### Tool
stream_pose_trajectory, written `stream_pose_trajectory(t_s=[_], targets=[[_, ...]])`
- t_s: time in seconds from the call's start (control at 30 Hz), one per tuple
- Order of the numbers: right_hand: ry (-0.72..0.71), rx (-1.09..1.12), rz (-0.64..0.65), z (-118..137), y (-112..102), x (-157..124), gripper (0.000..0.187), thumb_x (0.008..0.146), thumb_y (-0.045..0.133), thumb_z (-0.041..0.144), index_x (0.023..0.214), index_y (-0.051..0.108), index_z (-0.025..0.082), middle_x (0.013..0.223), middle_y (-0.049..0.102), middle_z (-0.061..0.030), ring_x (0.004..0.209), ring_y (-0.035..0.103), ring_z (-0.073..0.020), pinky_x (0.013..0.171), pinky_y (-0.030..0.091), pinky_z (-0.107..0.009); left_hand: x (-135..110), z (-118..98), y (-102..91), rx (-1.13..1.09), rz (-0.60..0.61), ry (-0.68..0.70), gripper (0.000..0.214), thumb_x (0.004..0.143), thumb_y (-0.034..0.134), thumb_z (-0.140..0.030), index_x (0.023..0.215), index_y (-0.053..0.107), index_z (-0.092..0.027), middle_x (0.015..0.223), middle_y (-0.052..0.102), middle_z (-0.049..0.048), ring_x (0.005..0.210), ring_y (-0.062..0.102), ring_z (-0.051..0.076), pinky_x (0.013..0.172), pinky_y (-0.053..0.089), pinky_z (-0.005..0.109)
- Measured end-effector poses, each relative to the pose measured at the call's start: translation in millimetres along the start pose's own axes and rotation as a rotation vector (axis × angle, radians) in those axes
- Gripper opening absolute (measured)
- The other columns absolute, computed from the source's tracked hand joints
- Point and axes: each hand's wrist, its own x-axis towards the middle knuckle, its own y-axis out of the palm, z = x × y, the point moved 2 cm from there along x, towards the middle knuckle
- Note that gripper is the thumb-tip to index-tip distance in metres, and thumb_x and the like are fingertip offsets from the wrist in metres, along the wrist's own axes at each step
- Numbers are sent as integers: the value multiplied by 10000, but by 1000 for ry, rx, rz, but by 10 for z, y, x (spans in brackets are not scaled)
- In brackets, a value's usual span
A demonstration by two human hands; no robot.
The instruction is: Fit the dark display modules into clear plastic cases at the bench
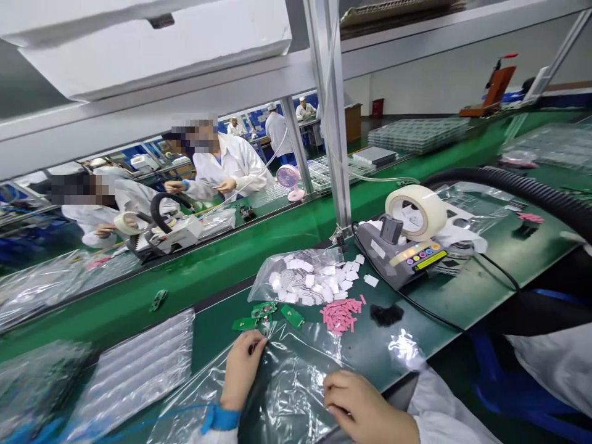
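The left hand point(244, 364) has thumb and forefinger brought together at the far edge of a clear plastic bag point(291, 382), seemingly pinching the film. The right hand point(365, 404) lies over the bag's right side with its fingers curled; whether it grips the film or only rests on it, I cannot tell. The bag lies flat and creased on the green surface point(215, 330), below both hands.

Judged from how things lie, the handling of the bag is under way: it is spread out, and nothing can be made out inside it. Just beyond the bag, green circuit boards point(292, 316) lie loose, apparently yet to be dealt with. Pink strips point(340, 316) and, to their right, black pieces point(386, 315) sit in loose heaps beyond it too, and farther beyond it white tabs point(305, 277) spill from their pouch. A grey machine point(383, 256) bearing a tape roll point(437, 213) stands beyond the bag to its right; a ribbed plastic tray point(139, 370) lies to its left.

The bag's near edge runs out of view, its opening is hard to make out under glare, the right fingertips are partly hidden, and the black pieces blur together.
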Motion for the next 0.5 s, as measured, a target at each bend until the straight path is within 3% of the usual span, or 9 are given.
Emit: stream_pose_trajectory(t_s=[0.2,0.33,0.4,0.5], targets=[[17,43,-15,-26,20,45,210,694,511,40,757,639,195,867,635,-19,775,588,-146,743,470,-255,174,84,-295,-292,-42,-225,389,601,610,-569,723,597,-200,940,709,108,984,621,323,821,510,432],[15,105,-52,13,-41,49,197,712,522,53,778,640,196,846,639,-12,779,605,-138,752,488,-232,103,-126,-488,-450,-86,-238,443,577,619,-657,691,513,-242,1167,643,72,1170,533,315,891,503,431],[39,131,-107,78,-158,23,212,777,494,76,899,627,188,916,633,-34,811,605,-131,767,495,-221,-25,-342,-461,-493,-13,-201,415,587,653,-636,700,531,-257,1257,596,25,1230,484,290,973,454,415],[73,122,-216,214,-442,-26,306,874,431,130,1160,524,185,1097,561,-88,924,569,-152,837,484,-273,-283,-721,-207,-467,308,-139,358,628,668,-588,683,564,-250,1218,619,49,1234,468,305,1023,382,442]])
